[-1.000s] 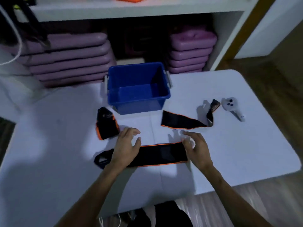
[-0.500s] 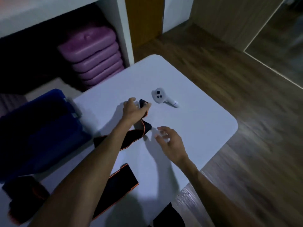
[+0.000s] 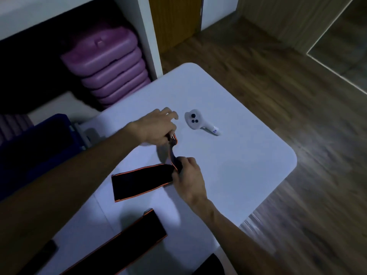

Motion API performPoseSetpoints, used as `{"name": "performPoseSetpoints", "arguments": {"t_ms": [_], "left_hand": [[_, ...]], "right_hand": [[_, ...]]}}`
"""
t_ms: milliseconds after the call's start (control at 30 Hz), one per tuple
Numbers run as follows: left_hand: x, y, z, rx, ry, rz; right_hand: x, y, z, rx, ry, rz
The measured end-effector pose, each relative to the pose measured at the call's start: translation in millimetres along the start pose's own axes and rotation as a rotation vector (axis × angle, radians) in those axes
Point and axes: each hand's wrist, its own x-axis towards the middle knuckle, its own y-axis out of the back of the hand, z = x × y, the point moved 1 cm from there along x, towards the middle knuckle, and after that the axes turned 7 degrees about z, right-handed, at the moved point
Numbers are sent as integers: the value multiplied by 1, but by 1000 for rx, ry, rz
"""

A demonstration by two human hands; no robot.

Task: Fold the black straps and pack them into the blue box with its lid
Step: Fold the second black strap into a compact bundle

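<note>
Box (image 3: 39, 153) contents hidden; left hand (image 3: 156, 128) & right hand (image 3: 188, 175) both pinching strap (image 3: 143, 180).

Matt black cloth strap (image 3: 139, 181) with orange edging, smooth white table (image 3: 228, 175), wood-grain floor (image 3: 297, 116).

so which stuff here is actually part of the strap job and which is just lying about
Part of the job:
- strap held by both hands
- second strap nearer the person
- blue box
- left hand
- right hand

Just lying about:
- white controller
- purple stacked steps
</note>
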Motion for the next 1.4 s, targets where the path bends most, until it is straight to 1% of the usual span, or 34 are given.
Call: {"name": "performPoseSetpoints", "arguments": {"t_ms": [100,167,200,267,333,400,467,533,667,767,800,867,900,967,1067,1133,1200,1233,1333,1400], "left_hand": [[-14,33,-9,-504,211,-39],[-37,58,-12,-877,339,-6],[-53,68,-11,-1072,392,45],[-89,80,-5,-1434,529,244],[-130,82,2,-1659,685,443],[-183,77,10,-1822,808,615],[-244,64,18,-1923,922,805],[-312,44,31,-1887,1075,919],[-427,-17,80,-1757,1468,1000],[-478,-74,126,-1561,1804,945],[-487,-91,139,-1494,1887,922],[-496,-119,162,-1372,1982,897],[-497,-130,169,-1307,1997,895],[-494,-150,175,-1187,1972,885],[-486,-162,175,-1005,2004,759],[-483,-162,175,-894,2001,730],[-480,-158,177,-804,1967,724],[-479,-157,179,-759,1946,715],[-477,-154,182,-645,1925,674],[-475,-150,180,-594,1922,654]], "right_hand": [[10,16,4,132,14,-1],[15,27,8,315,-48,-122],[17,31,7,431,-71,-196],[16,38,-1,546,-57,-359],[13,41,-12,552,4,-485],[6,39,-26,541,26,-534],[1,26,-40,480,53,-510],[-8,5,-59,373,148,-503],[-45,-46,-89,162,316,-588],[-82,-77,-94,-10,440,-645],[-93,-85,-91,-64,469,-669],[-109,-96,-83,-182,515,-685],[-114,-100,-78,-238,540,-665],[-123,-102,-72,-289,554,-605],[-130,-102,-58,-344,576,-519],[-133,-100,-45,-439,688,-430],[-140,-98,-33,-582,855,-295],[-145,-97,-29,-625,915,-265],[-163,-96,-27,-731,1032,-320],[-169,-98,-25,-779,1072,-340]]}}
